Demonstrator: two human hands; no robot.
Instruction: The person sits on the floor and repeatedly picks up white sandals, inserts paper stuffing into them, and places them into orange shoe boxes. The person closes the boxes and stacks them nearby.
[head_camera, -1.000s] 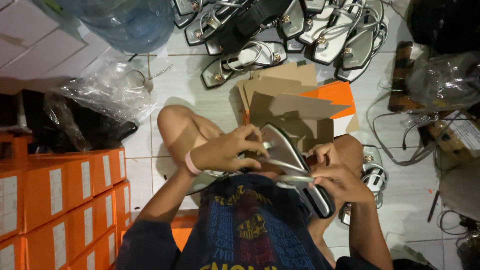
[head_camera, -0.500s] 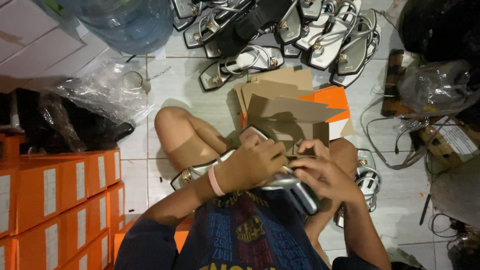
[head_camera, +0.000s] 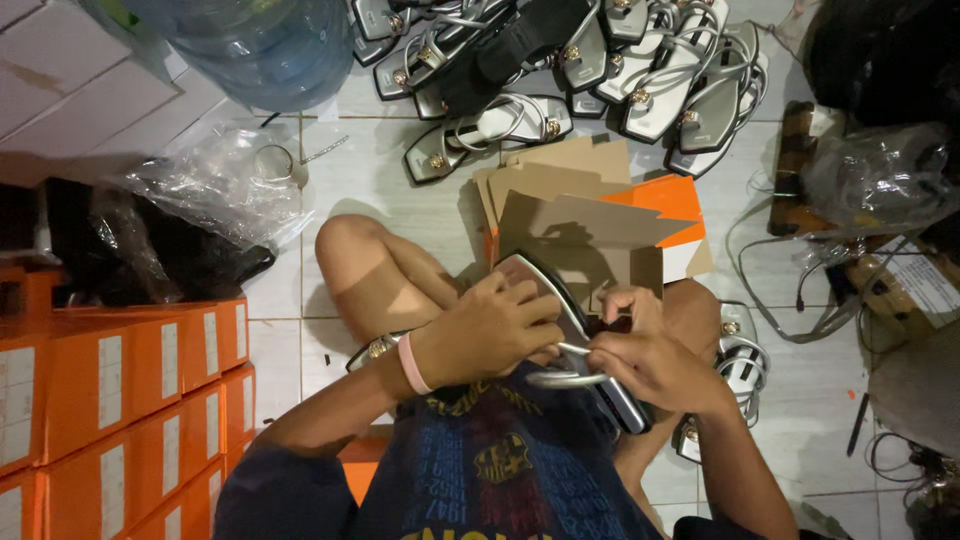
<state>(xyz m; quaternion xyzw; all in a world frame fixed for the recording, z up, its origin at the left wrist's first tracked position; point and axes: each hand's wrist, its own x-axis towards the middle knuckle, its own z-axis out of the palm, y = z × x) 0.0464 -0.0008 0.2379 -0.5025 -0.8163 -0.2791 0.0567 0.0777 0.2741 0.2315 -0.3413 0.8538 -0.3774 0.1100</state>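
Note:
I sit cross-legged on a tiled floor and hold a silver and black sandal over my lap. My left hand, with a pink band on the wrist, grips the front part of the sandal from the left. My right hand is closed around the sandal's silver strap near its heel end. Flat brown cardboard sheets and an open orange shoe box lie on the floor just beyond my knees.
A pile of silver sandals lies at the top. Stacked orange shoe boxes stand at the left, with clear plastic bags and a blue water jug behind. More sandals and cables lie at my right.
My left hand slid along the sandal toward its front. The sandal dropped a little lower over my lap. The right hand stays on the strap.

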